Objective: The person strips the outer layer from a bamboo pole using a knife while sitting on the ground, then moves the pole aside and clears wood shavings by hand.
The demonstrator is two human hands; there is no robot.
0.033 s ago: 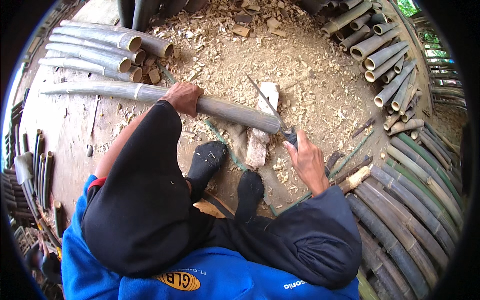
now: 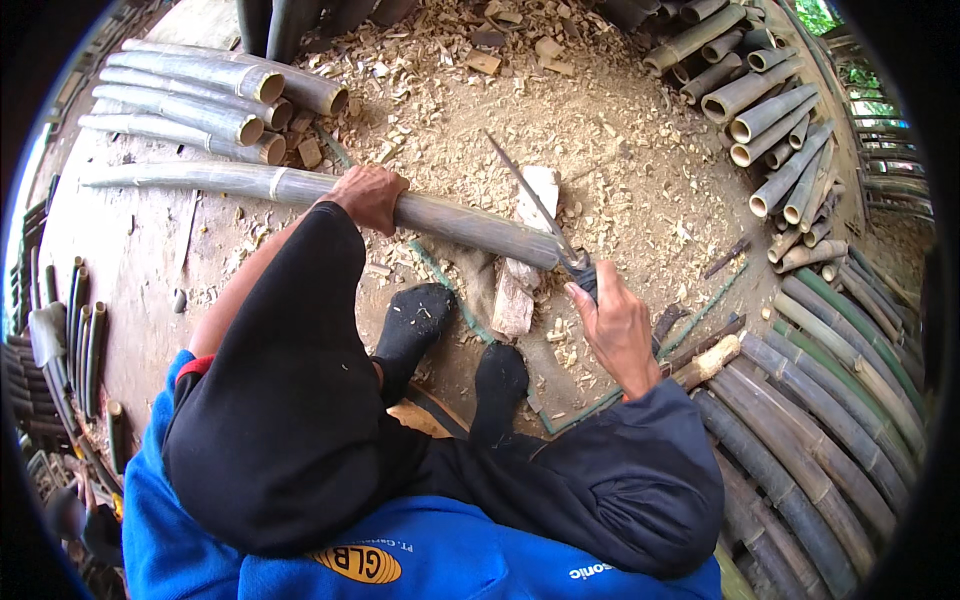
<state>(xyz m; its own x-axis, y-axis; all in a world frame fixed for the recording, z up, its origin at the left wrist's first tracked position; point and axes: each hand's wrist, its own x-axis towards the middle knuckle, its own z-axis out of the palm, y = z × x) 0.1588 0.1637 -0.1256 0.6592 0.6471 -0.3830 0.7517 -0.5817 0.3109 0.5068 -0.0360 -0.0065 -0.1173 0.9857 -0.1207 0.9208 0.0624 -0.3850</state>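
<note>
My left hand is wrapped over the top of a long grey-brown bamboo pole. The pole's right end lies across a pale wooden block on the ground. In my right hand is the dark wrapped handle of a long, narrow knife. Its blade points up and to the left, crossing above the block close to the pole's cut end. Whether the edge touches the bamboo I cannot tell.
Wood chips cover the ground ahead. Several bamboo poles lie at the far left. Cut bamboo tubes are stacked at the far right, with more poles beside my right arm. My socked feet are near the block.
The knife has shifted slightly, its tip a little farther up and to the left. My left hand and the bamboo pole are almost still.
</note>
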